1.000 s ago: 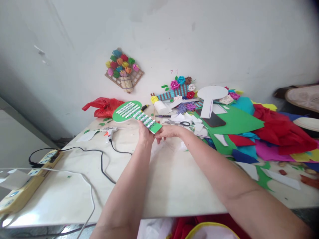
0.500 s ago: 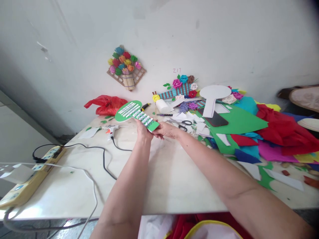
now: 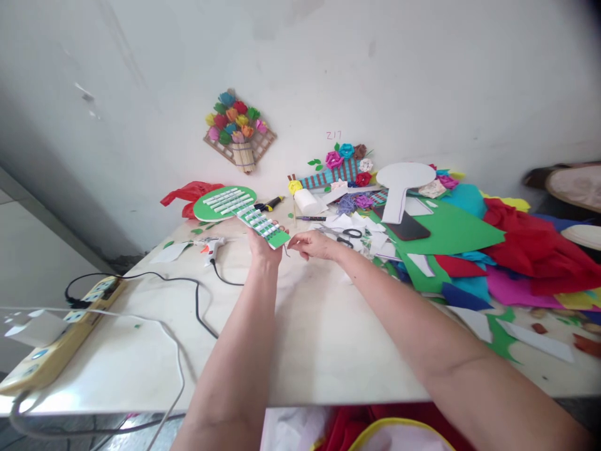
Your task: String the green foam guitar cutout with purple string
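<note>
My left hand (image 3: 264,249) is wrapped round the lower handle of a green paddle-shaped craft piece (image 3: 282,240), held tilted above the table with its round end to the upper left. Rows of white rolled strips (image 3: 228,200) with thin bands run along its face. Just right of the handle's end, my right hand (image 3: 310,244) has its thumb and fingers pinched together. A thin dark strand shows at the fingertips, too small to name. Below and left of the piece lies a white glue gun (image 3: 213,248) with an orange part.
A white paddle-shaped cutout (image 3: 405,172) rests over a dark phone-like slab (image 3: 408,227) on the right. Scissors (image 3: 350,235) lie among paper scraps. Coloured sheets (image 3: 535,244) are heaped at right. A yellow power strip (image 3: 61,332) and cables occupy the left; a red bag (image 3: 188,194) is behind.
The green craft piece and my left hand have moved left. My right hand has come away from the handle's end, leaving a small gap, with a thin strand showing at its fingertips.
</note>
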Demonstrator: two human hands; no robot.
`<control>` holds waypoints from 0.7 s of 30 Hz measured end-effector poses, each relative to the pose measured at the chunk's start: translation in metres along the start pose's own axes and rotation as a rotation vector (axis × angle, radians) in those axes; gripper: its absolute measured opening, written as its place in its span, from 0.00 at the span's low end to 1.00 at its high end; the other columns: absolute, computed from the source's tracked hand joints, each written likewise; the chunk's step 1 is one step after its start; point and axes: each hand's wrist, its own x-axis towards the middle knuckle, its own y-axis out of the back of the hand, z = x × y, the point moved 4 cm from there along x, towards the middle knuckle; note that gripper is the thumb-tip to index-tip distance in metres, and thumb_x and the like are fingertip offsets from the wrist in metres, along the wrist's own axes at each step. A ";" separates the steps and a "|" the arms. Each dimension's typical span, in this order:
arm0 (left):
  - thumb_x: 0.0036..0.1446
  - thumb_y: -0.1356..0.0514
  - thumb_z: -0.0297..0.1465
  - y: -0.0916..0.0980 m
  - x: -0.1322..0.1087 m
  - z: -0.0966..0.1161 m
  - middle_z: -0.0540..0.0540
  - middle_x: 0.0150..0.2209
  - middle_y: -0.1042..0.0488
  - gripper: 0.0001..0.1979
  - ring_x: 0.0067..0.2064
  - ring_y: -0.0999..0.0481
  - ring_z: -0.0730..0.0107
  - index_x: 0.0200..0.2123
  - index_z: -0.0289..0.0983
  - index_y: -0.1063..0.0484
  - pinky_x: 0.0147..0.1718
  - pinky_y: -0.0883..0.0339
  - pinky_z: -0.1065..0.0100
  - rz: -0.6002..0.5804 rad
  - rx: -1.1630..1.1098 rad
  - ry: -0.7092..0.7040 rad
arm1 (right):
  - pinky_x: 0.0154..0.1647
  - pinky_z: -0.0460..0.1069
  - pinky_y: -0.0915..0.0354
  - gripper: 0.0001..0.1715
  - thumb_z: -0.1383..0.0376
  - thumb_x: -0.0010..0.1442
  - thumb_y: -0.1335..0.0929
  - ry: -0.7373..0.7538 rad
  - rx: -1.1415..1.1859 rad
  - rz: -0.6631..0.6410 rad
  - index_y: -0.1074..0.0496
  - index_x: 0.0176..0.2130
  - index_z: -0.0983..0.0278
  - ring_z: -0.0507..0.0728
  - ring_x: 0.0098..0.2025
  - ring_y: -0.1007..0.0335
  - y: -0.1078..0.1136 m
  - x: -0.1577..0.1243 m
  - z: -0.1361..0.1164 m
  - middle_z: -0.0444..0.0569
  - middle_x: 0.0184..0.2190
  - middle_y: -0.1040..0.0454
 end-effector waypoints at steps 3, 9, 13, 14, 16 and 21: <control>0.58 0.59 0.44 0.000 -0.001 -0.002 0.49 0.21 0.34 0.20 0.20 0.33 0.72 0.27 0.38 0.37 0.27 0.34 0.66 0.019 0.036 0.005 | 0.23 0.42 0.46 0.17 0.64 0.54 0.37 -0.047 -0.075 -0.089 0.27 0.40 0.69 0.46 0.17 0.44 0.008 -0.003 0.004 0.38 0.11 0.38; 0.59 0.61 0.45 0.007 0.002 -0.002 0.49 0.22 0.34 0.21 0.20 0.33 0.73 0.31 0.39 0.37 0.27 0.34 0.67 0.032 0.069 -0.004 | 0.24 0.43 0.44 0.12 0.68 0.47 0.33 -0.323 -0.382 -0.159 0.23 0.34 0.65 0.50 0.20 0.39 0.028 -0.009 0.018 0.43 0.13 0.32; 0.59 0.61 0.45 0.011 0.004 -0.004 0.49 0.23 0.32 0.21 0.21 0.31 0.72 0.32 0.38 0.37 0.26 0.34 0.66 -0.009 0.112 0.012 | 0.27 0.46 0.41 0.14 0.76 0.39 0.31 -0.458 -0.639 -0.039 0.23 0.29 0.63 0.55 0.26 0.32 0.039 -0.011 0.019 0.48 0.22 0.25; 0.59 0.61 0.45 0.011 0.003 -0.005 0.49 0.23 0.32 0.21 0.21 0.31 0.71 0.32 0.38 0.37 0.26 0.33 0.66 -0.025 0.117 0.022 | 0.28 0.46 0.40 0.15 0.76 0.39 0.32 -0.456 -0.692 -0.006 0.23 0.30 0.63 0.56 0.29 0.30 0.039 -0.011 0.018 0.50 0.27 0.24; 0.59 0.61 0.44 0.011 0.002 -0.007 0.48 0.23 0.32 0.21 0.21 0.31 0.71 0.32 0.37 0.37 0.26 0.33 0.66 -0.062 0.123 0.052 | 0.32 0.48 0.38 0.15 0.74 0.43 0.33 -0.428 -0.795 0.052 0.23 0.32 0.63 0.60 0.35 0.29 0.037 -0.010 0.016 0.54 0.35 0.24; 0.59 0.62 0.45 0.014 -0.004 -0.011 0.46 0.25 0.31 0.23 0.20 0.32 0.72 0.32 0.36 0.35 0.25 0.32 0.64 -0.115 0.146 0.143 | 0.39 0.52 0.38 0.13 0.69 0.48 0.35 -0.391 -0.916 0.079 0.24 0.35 0.62 0.63 0.42 0.30 0.031 -0.011 0.013 0.57 0.40 0.25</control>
